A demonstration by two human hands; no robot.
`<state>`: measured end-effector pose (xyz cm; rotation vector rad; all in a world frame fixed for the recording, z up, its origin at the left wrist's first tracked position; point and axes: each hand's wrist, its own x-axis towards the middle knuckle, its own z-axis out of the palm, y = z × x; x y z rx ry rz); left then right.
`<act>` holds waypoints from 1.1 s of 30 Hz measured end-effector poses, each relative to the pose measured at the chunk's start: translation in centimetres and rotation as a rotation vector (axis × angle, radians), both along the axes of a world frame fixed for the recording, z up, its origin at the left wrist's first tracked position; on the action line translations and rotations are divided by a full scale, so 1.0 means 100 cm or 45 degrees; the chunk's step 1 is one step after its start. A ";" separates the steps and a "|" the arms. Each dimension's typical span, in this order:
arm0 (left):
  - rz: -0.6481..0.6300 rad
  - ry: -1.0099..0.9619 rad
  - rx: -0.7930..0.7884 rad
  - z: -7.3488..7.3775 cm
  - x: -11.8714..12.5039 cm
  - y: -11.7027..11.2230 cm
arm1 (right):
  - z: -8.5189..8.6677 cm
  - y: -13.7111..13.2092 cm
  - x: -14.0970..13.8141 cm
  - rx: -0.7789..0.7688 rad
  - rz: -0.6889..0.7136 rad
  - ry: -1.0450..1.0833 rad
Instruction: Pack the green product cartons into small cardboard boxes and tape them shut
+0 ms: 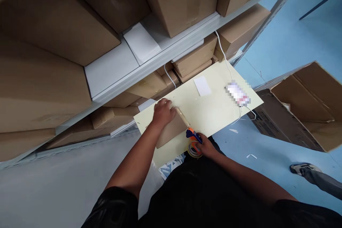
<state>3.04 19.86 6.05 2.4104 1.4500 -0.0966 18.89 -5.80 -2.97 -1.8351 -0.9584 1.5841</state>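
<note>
A small flat cardboard box (pixel 172 130) lies on the pale yellow board in front of me. My left hand (pixel 163 112) is at its far left corner, fingers bent over the edge and holding it. In my right hand (pixel 207 146) is a tape dispenser (pixel 194 134) with a blue and orange head, fingers closed round its handle. Its roll of tape (pixel 194 150) hangs below, close to my body. A shiny strip of tape (pixel 182 116) runs along the box's right edge, up to the dispenser's head.
On the pale yellow board (pixel 216 108) lie a white card (pixel 202 86) and a blurred-out device (pixel 237 93) with white cables. Behind stands a shelf (pixel 112 66) of large cartons. An open carton (pixel 288 114) is on the blue floor at right, near another person's shoe (pixel 304 168).
</note>
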 end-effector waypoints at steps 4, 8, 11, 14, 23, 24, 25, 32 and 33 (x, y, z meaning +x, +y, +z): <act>0.194 -0.039 -0.225 0.011 -0.088 -0.048 | -0.002 0.014 -0.006 0.022 -0.004 -0.001; 0.055 -0.005 -0.375 0.016 -0.129 -0.113 | -0.002 0.066 0.001 0.022 0.069 -0.117; 0.020 0.064 -0.216 0.015 -0.121 -0.148 | -0.001 0.121 0.007 0.003 0.218 -0.178; -0.010 0.079 -0.070 0.008 -0.100 -0.169 | 0.000 0.161 0.003 -0.020 0.325 -0.169; 0.176 0.120 -0.089 -0.015 -0.084 -0.181 | 0.005 0.165 0.013 0.036 0.501 -0.152; 0.191 0.120 -0.095 -0.015 -0.088 -0.176 | 0.006 0.158 0.020 0.039 0.490 -0.165; 0.182 0.114 -0.100 -0.016 -0.091 -0.171 | 0.006 0.150 0.027 0.037 0.463 -0.179; 0.074 0.015 -0.008 -0.022 -0.077 -0.161 | 0.005 0.124 0.035 0.036 0.366 -0.164; 0.077 0.010 0.004 -0.023 -0.073 -0.158 | 0.006 0.131 0.034 0.028 0.384 -0.166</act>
